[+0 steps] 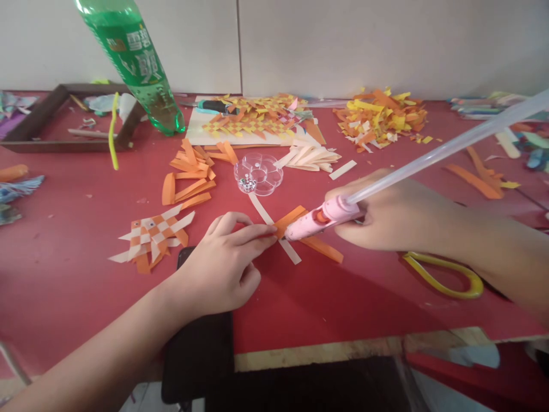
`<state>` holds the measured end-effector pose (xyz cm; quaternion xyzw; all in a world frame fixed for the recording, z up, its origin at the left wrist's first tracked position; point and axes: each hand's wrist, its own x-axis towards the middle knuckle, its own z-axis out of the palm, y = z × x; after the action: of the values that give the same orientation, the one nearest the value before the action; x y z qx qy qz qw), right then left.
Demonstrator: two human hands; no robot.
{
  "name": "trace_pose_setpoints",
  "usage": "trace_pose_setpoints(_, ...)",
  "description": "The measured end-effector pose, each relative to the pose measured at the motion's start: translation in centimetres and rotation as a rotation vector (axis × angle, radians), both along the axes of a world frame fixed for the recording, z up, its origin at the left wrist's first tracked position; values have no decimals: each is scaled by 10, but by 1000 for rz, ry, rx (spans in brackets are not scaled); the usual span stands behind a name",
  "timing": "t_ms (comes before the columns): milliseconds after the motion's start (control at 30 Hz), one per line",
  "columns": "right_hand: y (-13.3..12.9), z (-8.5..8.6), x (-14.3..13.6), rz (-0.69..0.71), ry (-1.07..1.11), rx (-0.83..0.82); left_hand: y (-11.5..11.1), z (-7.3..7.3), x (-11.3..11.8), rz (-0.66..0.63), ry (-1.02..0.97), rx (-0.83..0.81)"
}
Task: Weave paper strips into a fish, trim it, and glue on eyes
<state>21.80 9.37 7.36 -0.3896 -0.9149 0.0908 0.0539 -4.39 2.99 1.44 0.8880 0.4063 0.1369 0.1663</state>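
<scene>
My right hand is wrapped round a pink hot glue gun, with a long translucent glue stick sticking out of its back. The nozzle points at a folded orange paper strip lying across a cream paper strip. Fingertips of my left hand pinch the orange strip where the two cross, right beside the nozzle. To the left lie woven orange-and-cream paper fish with small eyes. A clear flower-shaped tray holds tiny eyes in one compartment.
Orange strips and cream strips are piled behind. Farther back are a board of woven pieces, a green bottle, a brown frame and paper scraps. Yellow-handled scissors lie under my right forearm; a black phone-like slab overhangs the front edge.
</scene>
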Motion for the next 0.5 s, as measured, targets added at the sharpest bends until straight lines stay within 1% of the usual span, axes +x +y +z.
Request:
trace_pose_setpoints(167, -2, 2, -1, -22, 8, -36, 1, -3, 2, 1, 13, 3)
trace_pose_setpoints(300, -2, 1, -4, -21, 7, -13, 1, -2, 1, 4, 7, -17)
trace_pose_setpoints(400, 0, 4, -4, -11, -34, 1, 1, -1, 0, 4, 1, -15)
trace_pose_setpoints(500, 0, 8, -3, -45, -103, -46, 1, -1, 0, 6, 7, -14)
